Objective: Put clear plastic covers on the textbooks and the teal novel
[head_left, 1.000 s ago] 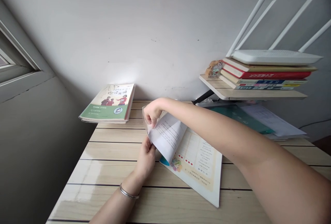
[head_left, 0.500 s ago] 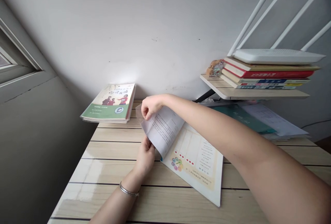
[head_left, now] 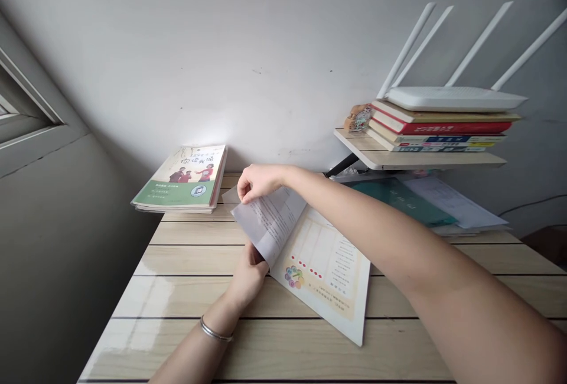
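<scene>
So the booklet (head_left: pixel 325 275) is lying open and slanted in the middle of the tabletop (head_left: pixel 186 289), with its front leaf (head_left: pixel 271 224) lifted and curling over toward the left. The right hand (head_left: pixel 257 182) reaches across from the right, and its fingers (head_left: pixel 247 192) are pinched narrow on the leaf's far corner. The left hand (head_left: pixel 247 275), the one with the bracelet (head_left: pixel 215 332), sits at the near end of the fold. Its fingers are tucked behind the paper, so I can't tell if they're gripping it or just propping it up. My two cents on doing this bit cleanly: go light on the corner pinch, because thin paper dog-ears fast if you squeeze and pull at once. I'd move both ends of the leaf together so it rolls in one smooth curve instead of twisting. The tabletop looks glossy, so I reckon the booklet could skate around; a bit of downward pressure near the spine from the left hand should pin it. The right forearm hangs over the open page, so I'd hold it clear of the paper rather than let it drag. The stack of books (head_left: pixel 183 180) at the back left is near but not touching, so there's some room on that side. The shelf (head_left: pixel 416 159) with the router (head_left: pixel 452 99) is well off to the right.
</scene>
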The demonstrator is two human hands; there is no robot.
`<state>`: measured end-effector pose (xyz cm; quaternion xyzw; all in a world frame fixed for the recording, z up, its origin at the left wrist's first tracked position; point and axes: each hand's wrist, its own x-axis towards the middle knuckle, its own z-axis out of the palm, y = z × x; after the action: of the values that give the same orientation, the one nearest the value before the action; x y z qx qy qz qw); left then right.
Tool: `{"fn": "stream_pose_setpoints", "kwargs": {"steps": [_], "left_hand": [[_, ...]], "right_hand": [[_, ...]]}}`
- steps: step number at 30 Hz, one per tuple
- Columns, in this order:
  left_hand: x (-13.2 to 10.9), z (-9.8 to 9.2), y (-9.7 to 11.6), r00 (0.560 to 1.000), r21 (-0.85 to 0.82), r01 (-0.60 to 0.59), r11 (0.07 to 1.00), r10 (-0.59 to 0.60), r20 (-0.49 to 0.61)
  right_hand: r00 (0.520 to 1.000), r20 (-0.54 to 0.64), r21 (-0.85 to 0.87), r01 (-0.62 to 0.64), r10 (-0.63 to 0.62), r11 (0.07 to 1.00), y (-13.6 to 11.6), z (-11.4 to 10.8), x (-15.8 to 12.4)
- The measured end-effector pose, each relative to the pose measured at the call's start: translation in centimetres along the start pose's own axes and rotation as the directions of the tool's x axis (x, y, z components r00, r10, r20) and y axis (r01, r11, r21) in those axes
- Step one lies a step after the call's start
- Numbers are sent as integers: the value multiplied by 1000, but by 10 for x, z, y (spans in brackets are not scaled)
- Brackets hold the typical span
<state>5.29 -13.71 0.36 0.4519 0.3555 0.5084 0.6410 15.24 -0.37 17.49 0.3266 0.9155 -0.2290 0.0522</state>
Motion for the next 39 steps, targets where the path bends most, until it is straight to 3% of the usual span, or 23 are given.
{"fn": "stream_pose_setpoints", "kwargs": {"steps": [2, 4, 6, 8, 10, 12, 15, 19, 22, 25, 28, 31, 34, 39], "left_hand": [[-4, 0, 2, 1000, -46, 28, 999, -28, 9], [-8, -1, 5, 998, -65, 61, 996, -61, -1], [-11, -2, 7, 996, -65, 81, 995, -83, -32], [-12, -3, 9, 994, -56, 69, 996, -73, -76], [-11, -3, 8, 994, -35, 33, 999, -37, -106], [-8, -1, 4, 993, 8, -11, 1000, 12, -116], [-3, 3, -8, 986, 153, -39, 987, 64, -157], [-4, 7, -20, 978, 366, -113, 924, 169, -125], [-8, 5, -19, 965, 482, -192, 855, 253, -65], [-8, -4, -14, 959, 527, -215, 822, 281, -48], [-2, -22, -5, 956, 492, -201, 847, 279, -88], [6, -43, 5, 953, 429, -172, 887, 259, -154], [14, -59, 15, 944, 414, -151, 898, 255, -208], [19, -66, 19, 935, 487, -153, 860, 286, -211]], "right_hand": [[997, -73, 55, -6, 10, 998, 0, 0, -8], [966, -257, 151, 13, 26, 988, 8, 2, -18], [860, -502, 242, 37, 92, 970, 28, 6, -29], [697, -681, 316, 2, 225, 949, 56, 14, -41], [557, -733, 399, -112, 390, 910, 86, 24, -50], [505, -699, 452, -238, 507, 860, 110, 34, -57], [535, -673, 389, -331, 511, 860, 127, 43, -62], [639, -690, 235, -245, 339, 941, 127, 36, -56], [696, -642, 233, -223, 322, 947, 121, 22, -50], [783, -546, 165, -248, 298, 955, 112, 7, -46], [859, -434, 6, -298, 271, 955, 101, -4, -48], [886, -334, -10, -344, 321, 939, 92, -12, -55], [883, -317, 63, -344, 346, 937, 90, -17, -63], [881, -286, 123, -356, 377, 926, 96, -22, -65]]}}
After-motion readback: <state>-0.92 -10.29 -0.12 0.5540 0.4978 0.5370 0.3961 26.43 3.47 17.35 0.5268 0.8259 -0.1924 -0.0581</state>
